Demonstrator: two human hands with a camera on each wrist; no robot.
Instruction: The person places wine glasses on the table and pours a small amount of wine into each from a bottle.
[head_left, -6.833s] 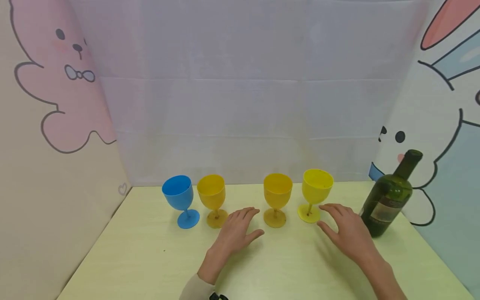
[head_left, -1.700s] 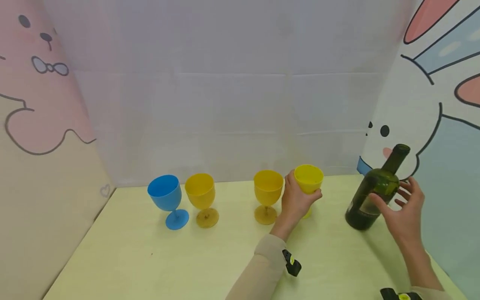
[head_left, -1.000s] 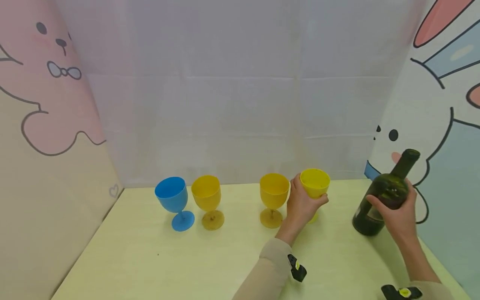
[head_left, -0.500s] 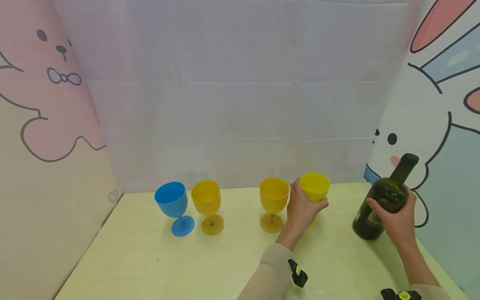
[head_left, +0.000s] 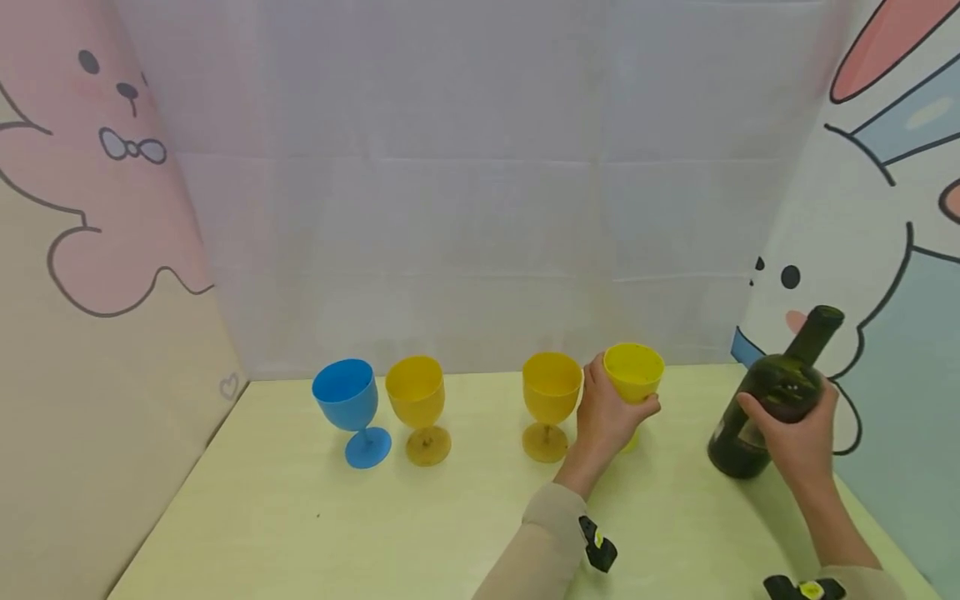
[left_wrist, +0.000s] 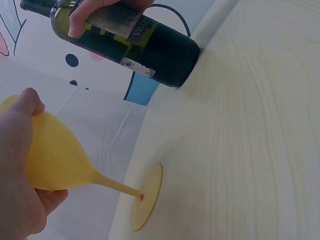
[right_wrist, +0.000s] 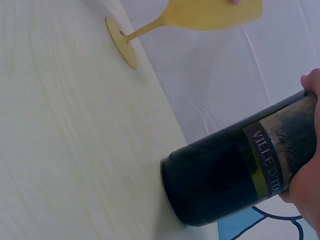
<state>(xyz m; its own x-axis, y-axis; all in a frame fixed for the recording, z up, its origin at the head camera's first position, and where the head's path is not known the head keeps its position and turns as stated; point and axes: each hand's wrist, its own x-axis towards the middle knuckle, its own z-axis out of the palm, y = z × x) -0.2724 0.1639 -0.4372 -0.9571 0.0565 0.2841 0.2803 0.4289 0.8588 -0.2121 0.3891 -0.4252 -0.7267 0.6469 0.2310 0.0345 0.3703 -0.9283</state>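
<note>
My left hand (head_left: 609, 417) grips the bowl of a bright yellow goblet (head_left: 634, 367), the rightmost of the row. Its thumb lies across the front, and in the left wrist view the stem and round foot (left_wrist: 148, 197) show below, the foot at the tabletop. At the right, my right hand (head_left: 804, 437) holds a dark green wine bottle (head_left: 772, 400) around its upper body, thumb on the near side. The bottle stands with its base at the table, and its pale label (right_wrist: 290, 135) shows in the right wrist view. Fingers behind the bottle are hidden.
Left of the held goblet stands an amber-yellow goblet (head_left: 551, 387). Further left are another amber-yellow goblet (head_left: 416, 392) and a blue goblet (head_left: 347, 396). All stand on the pale wooden table (head_left: 300, 533), before a white cloth backdrop (head_left: 465, 208).
The left hand has crossed to the right and taken hold of the bright yellow goblet. The right hand moved to the bottle and closed around it. In the last half second little has shifted.
</note>
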